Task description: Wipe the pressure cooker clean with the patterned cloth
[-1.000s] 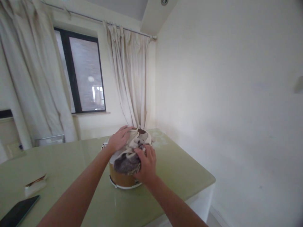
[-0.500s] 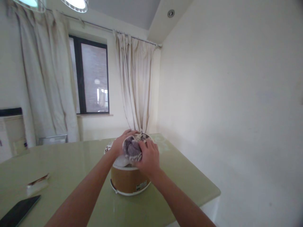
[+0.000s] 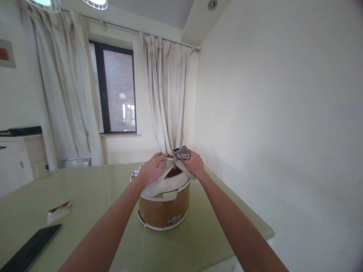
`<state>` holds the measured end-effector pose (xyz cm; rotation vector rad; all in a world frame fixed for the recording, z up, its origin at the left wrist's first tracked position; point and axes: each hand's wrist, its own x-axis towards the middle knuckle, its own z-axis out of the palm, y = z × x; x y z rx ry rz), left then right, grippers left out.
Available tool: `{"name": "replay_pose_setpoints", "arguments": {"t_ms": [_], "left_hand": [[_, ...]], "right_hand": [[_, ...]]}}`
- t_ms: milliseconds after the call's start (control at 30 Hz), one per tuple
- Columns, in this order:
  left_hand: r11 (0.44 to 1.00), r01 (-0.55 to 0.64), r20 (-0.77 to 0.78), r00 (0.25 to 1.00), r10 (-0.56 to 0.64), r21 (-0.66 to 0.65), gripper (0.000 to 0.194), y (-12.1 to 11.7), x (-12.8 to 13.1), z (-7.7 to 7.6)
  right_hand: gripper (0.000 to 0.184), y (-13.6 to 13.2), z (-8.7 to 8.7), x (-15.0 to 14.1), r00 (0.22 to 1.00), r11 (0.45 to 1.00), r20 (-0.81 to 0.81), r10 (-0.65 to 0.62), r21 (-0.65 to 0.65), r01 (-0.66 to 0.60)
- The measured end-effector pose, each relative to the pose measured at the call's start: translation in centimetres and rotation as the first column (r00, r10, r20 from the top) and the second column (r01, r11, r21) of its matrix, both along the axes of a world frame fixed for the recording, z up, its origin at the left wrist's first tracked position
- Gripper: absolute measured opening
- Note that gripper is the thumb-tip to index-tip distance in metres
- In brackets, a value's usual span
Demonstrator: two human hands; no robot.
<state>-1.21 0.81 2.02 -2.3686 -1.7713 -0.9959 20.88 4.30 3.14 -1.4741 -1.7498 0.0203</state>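
A round rice cooker (image 3: 163, 209), with a brown body and white rims, stands on the table. Over its top lies a crumpled whitish cloth, whose bunched grey-purple patterned part (image 3: 181, 152) rises at the far right. My right hand (image 3: 194, 164) is closed around this cloth at the cooker's right side. Lying on the upper left of the cooker's top, my left hand (image 3: 153, 170) has its fingers stretched out and thumb apart, touching pale material. A dark reddish-brown patch of the top shows between the hands.
The pale green table (image 3: 107, 204) carries a dark flat slab (image 3: 31, 247) and a small white packet with a brown edge (image 3: 58, 212) at the left. A white wall (image 3: 269, 113) runs along the right. Behind are curtains (image 3: 167, 94) and a white cabinet (image 3: 19, 158).
My hands have moved apart. The right one has carried the bunched cloth right and away from me, baring more of the cooker's front. The view has shifted slightly.
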Motion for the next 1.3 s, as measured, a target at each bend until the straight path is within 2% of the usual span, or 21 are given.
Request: {"name": "replay_pose_setpoints", "arguments": {"t_ms": [100, 233, 300, 367, 433, 533, 633, 733, 800, 900, 967, 1033, 1100, 1167, 1300], "left_hand": [[1.000, 0.031, 0.001, 1.000, -0.031, 0.000, 0.055, 0.3, -0.3, -0.1], [0.995, 0.096, 0.014, 0.995, -0.097, 0.005, 0.056, 0.8, -0.8, -0.5], [0.997, 0.079, 0.028, 0.996, -0.079, 0.014, 0.057, 0.9, -0.8, -0.6], [0.998, 0.050, 0.033, 0.998, -0.051, 0.026, 0.057, 0.9, -0.6, -0.7], [0.999, 0.028, 0.033, 0.999, -0.029, 0.023, 0.056, 0.8, -0.4, -0.6], [1.000, 0.017, 0.030, 0.999, -0.017, 0.010, 0.056, 0.7, -0.2, -0.6], [1.000, 0.025, 0.039, 0.999, -0.026, 0.016, 0.055, 0.6, -0.2, -0.5], [1.000, 0.016, 0.045, 0.999, -0.017, 0.018, 0.055, 0.5, -0.3, -0.4], [1.000, 0.024, 0.036, 0.999, -0.024, 0.011, 0.054, 0.5, -0.4, -0.3], [0.997, 0.081, 0.025, 0.996, -0.081, 0.000, 0.055, 0.6, -0.6, -0.3], [0.996, 0.089, 0.032, 0.996, -0.089, -0.002, 0.056, 0.6, -0.7, -0.4], [0.998, 0.062, 0.033, 0.998, -0.062, 0.004, 0.056, 0.6, -0.6, -0.4], [0.999, 0.034, 0.029, 0.999, -0.035, 0.019, 0.055, 0.5, -0.4, -0.4], [0.999, 0.027, 0.026, 0.999, -0.028, 0.030, 0.054, 0.4, -0.2, -0.4], [0.999, 0.020, 0.034, 0.999, -0.021, 0.028, 0.053, 0.2, 0.0, -0.4]], "right_hand": [[0.042, -2.5, -0.8, -0.8, 0.988, 0.993, 0.133, 0.073, 0.082, -0.084], [0.059, -6.6, -3.5, -1.0, 0.934, 0.934, 0.290, 0.211, 0.223, -0.280], [0.064, -7.0, -4.6, -0.6, 0.899, 0.883, 0.306, 0.315, 0.253, -0.395], [0.063, -5.9, -4.8, 0.1, 0.889, 0.857, 0.233, 0.394, 0.255, -0.447], [0.057, -3.7, -4.2, 0.7, 0.913, 0.884, 0.096, 0.396, 0.229, -0.407], [0.045, -0.1, -2.4, 1.1, 0.967, 0.967, -0.075, 0.242, 0.095, -0.235], [0.042, 1.3, -0.9, 0.7, 0.992, 0.992, -0.059, 0.116, -0.032, -0.118], [0.046, -0.3, -0.5, -0.1, 0.992, 0.996, 0.102, 0.081, 0.025, -0.084], [0.050, -2.2, -0.8, -0.5, 0.975, 0.989, 0.202, 0.095, 0.092, -0.116], [0.058, -4.6, -1.6, -0.4, 0.933, 0.957, 0.298, 0.204, 0.142, -0.254], [0.061, -4.7, -1.9, 0.1, 0.907, 0.920, 0.282, 0.313, 0.148, -0.363], [0.052, -3.6, -2.2, 0.8, 0.902, 0.895, 0.124, 0.413, 0.129, -0.427], [0.038, -1.5, -2.2, 1.4, 0.895, 0.901, -0.106, 0.433, 0.087, -0.426], [0.034, 0.9, -2.1, 1.7, 0.897, 0.928, -0.246, 0.367, 0.034, -0.370], [0.034, 5.2, -1.7, 1.5, 0.954, 0.981, -0.263, 0.148, -0.085, -0.175]]}}
